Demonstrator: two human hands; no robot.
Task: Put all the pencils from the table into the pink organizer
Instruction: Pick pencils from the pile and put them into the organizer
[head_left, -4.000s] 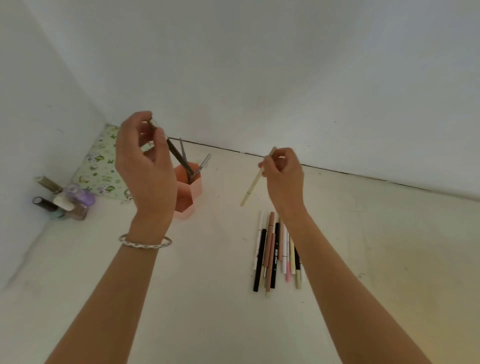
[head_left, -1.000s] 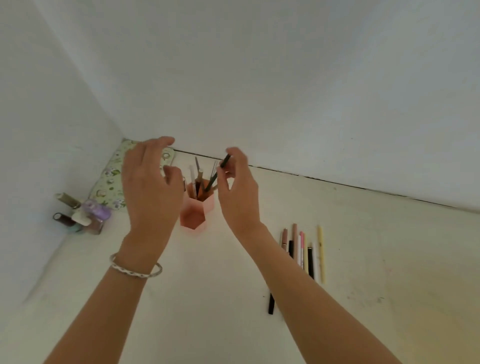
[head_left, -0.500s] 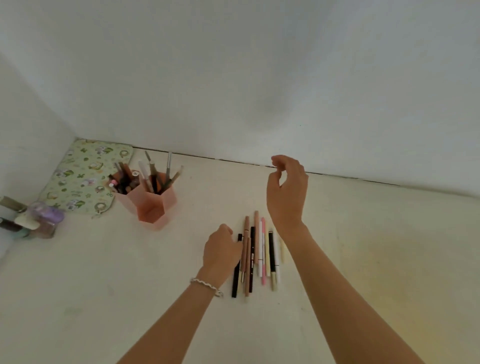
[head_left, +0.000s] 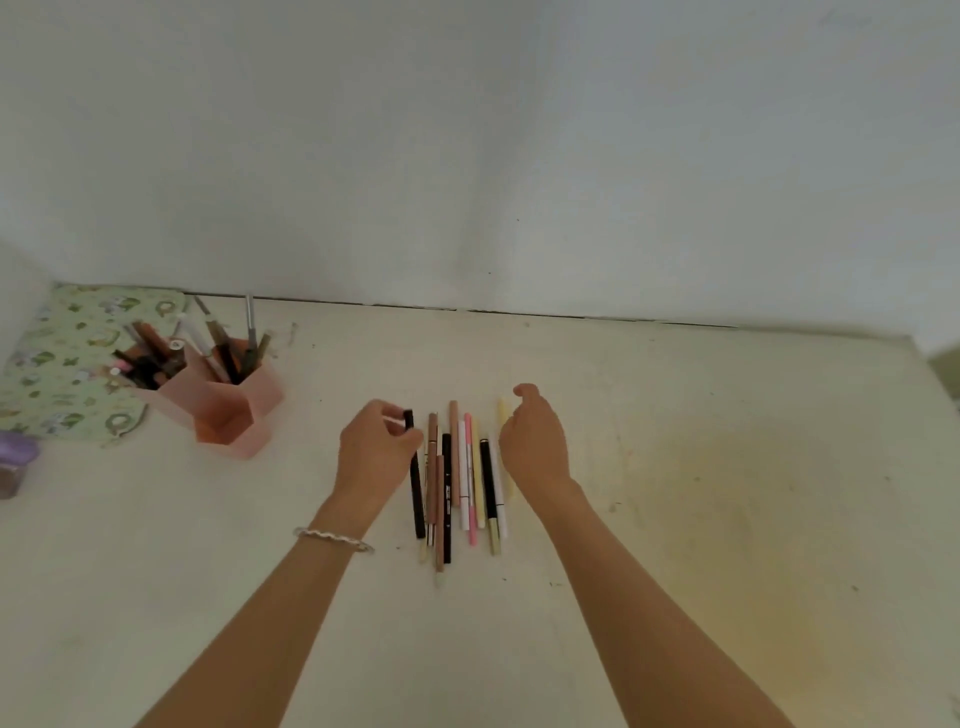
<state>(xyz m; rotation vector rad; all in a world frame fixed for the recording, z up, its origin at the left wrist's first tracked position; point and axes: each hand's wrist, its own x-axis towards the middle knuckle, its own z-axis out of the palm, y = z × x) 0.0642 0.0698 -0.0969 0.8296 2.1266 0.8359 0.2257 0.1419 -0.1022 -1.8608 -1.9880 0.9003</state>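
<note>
A row of several pencils (head_left: 464, 483) lies on the cream table, between my two hands. My left hand (head_left: 374, 452) pinches the upper end of the black pencil (head_left: 417, 499) at the left of the row; the pencil still lies along the table. My right hand (head_left: 535, 441) hovers with loosely curled fingers over the pale yellow pencil (head_left: 502, 410) at the right of the row, and I see no grip on it. The pink organizer (head_left: 228, 410) stands at the left, with several pencils upright in it.
A green patterned pouch (head_left: 62, 364) lies behind the organizer in the left corner. A purple-capped bottle (head_left: 15, 457) stands at the far left edge. The white wall runs along the back, and the table's right edge (head_left: 930, 364) shows at far right.
My left hand has closed on the top of the black pencil. My right hand has dropped from mid-air to just over the yellow pencil. The view has shifted a little to the right.
</note>
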